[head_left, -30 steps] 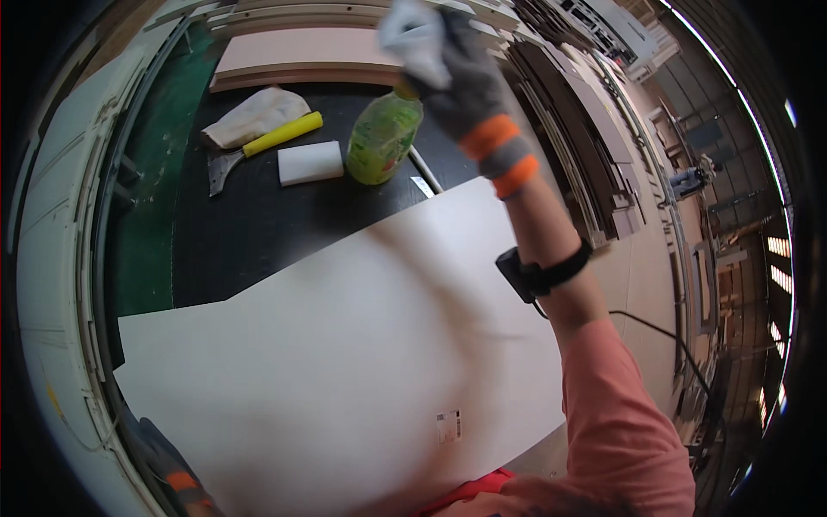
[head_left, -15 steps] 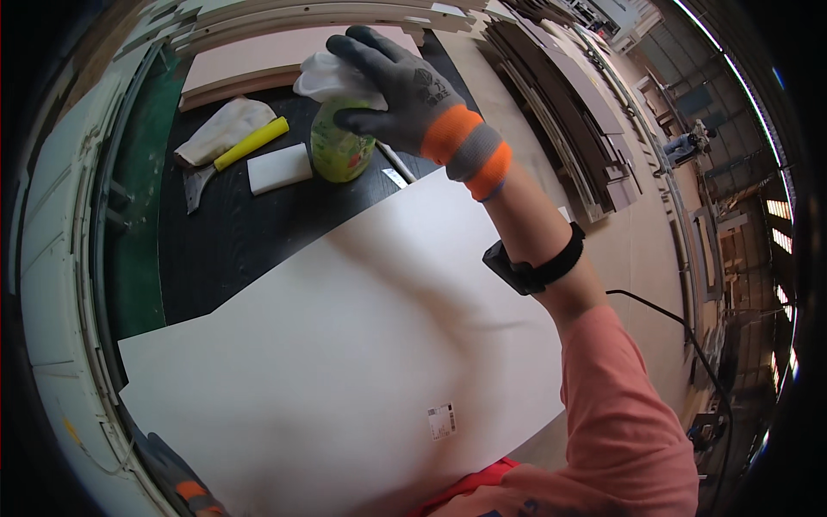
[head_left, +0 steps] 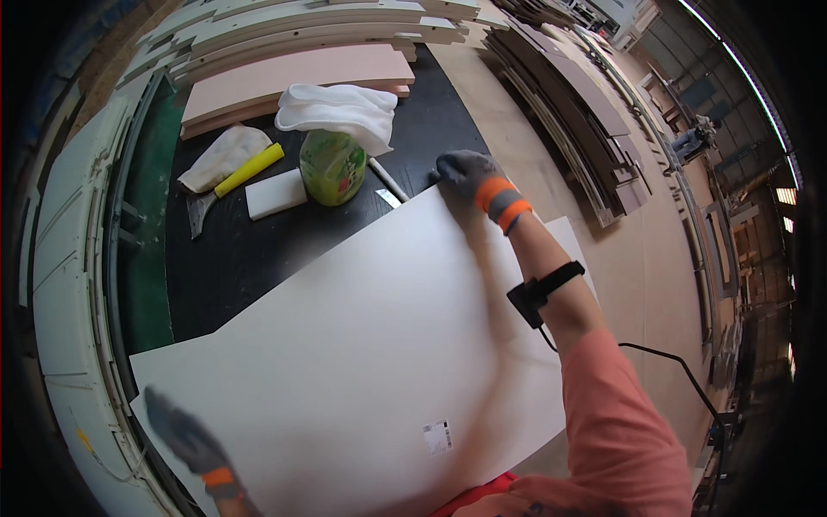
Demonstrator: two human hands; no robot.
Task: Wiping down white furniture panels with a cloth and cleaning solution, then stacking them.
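Observation:
A large white panel point(head_left: 362, 336) with a small label point(head_left: 438, 437) lies in front of me. My right hand point(head_left: 469, 175), in a grey glove with an orange cuff, is at its far right corner, fingers bent over the edge. My left hand point(head_left: 185, 435), gloved alike and somewhat blurred, rests flat near the panel's left edge with fingers stretched out. Beyond the panel stands a green-tinted clear container point(head_left: 333, 168) topped with a folded white cloth point(head_left: 338, 112). Beside it lie a white block point(head_left: 276, 196) and a scraper point(head_left: 248, 170) with a yellow handle.
A second, crumpled cloth point(head_left: 226, 157) lies by the scraper. Pinkish boards point(head_left: 297, 82) and stacked pale panels point(head_left: 301, 34) are at the back. Dark brown boards point(head_left: 568, 112) lie to the right. A black cable point(head_left: 663, 351) runs past my right arm. A person point(head_left: 693, 138) is far off.
My right hand has left the white cloth on the container and come down to the panel's far right corner. My left hand has moved up and inward over the panel's left edge.

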